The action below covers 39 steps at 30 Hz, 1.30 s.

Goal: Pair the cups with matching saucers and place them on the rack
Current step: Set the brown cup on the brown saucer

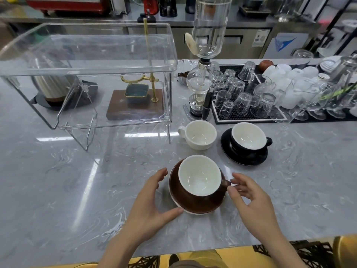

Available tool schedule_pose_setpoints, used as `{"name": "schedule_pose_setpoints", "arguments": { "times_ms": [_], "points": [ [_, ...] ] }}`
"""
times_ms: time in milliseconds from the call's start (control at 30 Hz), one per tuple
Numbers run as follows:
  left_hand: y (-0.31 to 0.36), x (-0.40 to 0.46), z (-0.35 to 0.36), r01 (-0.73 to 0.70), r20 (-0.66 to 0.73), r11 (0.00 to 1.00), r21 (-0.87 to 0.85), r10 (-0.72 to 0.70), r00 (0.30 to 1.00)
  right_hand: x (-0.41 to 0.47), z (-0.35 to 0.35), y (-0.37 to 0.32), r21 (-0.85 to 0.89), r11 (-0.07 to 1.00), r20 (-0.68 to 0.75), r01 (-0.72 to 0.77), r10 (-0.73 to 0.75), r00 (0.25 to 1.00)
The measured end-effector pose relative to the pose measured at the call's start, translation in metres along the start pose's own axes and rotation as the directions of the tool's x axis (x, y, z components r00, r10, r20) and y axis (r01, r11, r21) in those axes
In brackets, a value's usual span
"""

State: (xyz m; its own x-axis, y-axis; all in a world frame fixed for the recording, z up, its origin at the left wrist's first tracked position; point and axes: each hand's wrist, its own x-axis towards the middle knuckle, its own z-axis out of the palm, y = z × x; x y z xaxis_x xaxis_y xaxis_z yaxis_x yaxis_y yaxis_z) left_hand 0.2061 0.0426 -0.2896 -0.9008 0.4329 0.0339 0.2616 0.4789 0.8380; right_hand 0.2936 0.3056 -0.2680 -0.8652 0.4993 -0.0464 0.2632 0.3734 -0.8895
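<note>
A brown cup with a white inside sits on a brown saucer near the front of the marble counter. My left hand lies open at the saucer's left rim, its thumb tip touching the front edge. My right hand is open beside the cup's handle, fingertips close to it. Behind, a white cup stands alone with no saucer under it. A black cup rests on a black saucer. The clear acrylic rack stands at the back left, its top shelf bare.
Under the rack are a wooden base with a brass dripper stand and a kettle. A glass siphon brewer stands behind the white cup. A black mat with several upturned glasses fills the back right.
</note>
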Motion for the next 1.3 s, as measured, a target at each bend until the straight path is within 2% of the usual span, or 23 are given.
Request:
{"name": "schedule_pose_setpoints", "arguments": {
  "times_ms": [167,400,567,867,1067,1300],
  "points": [
    [0.002,0.002,0.0,0.004,0.021,1.0,0.007,-0.004,1.0,-0.001,-0.002,0.002,-0.035,0.999,0.033,0.011,-0.009,0.999],
    [0.004,0.008,0.002,0.016,0.07,0.999,-0.031,-0.014,0.997,0.003,-0.007,0.009,-0.189,0.982,0.262,0.029,0.021,0.965],
    [0.005,0.014,0.004,0.027,0.089,0.998,-0.05,-0.022,0.996,0.009,-0.003,0.009,-0.223,0.973,0.353,0.054,0.029,0.935],
    [0.001,0.024,0.007,0.017,0.163,0.994,-0.105,0.0,0.987,0.021,0.001,0.009,-0.223,0.971,0.402,0.083,0.014,0.916],
    [-0.002,0.027,0.01,0.017,0.145,0.99,-0.142,0.004,0.989,0.026,0.003,0.007,-0.181,0.974,0.406,0.135,-0.051,0.913],
    [-0.009,0.029,0.015,0.038,0.079,0.981,-0.191,-0.023,0.997,0.026,0.006,0.008,-0.128,0.99,0.367,0.058,-0.007,0.93]
  ]
}}
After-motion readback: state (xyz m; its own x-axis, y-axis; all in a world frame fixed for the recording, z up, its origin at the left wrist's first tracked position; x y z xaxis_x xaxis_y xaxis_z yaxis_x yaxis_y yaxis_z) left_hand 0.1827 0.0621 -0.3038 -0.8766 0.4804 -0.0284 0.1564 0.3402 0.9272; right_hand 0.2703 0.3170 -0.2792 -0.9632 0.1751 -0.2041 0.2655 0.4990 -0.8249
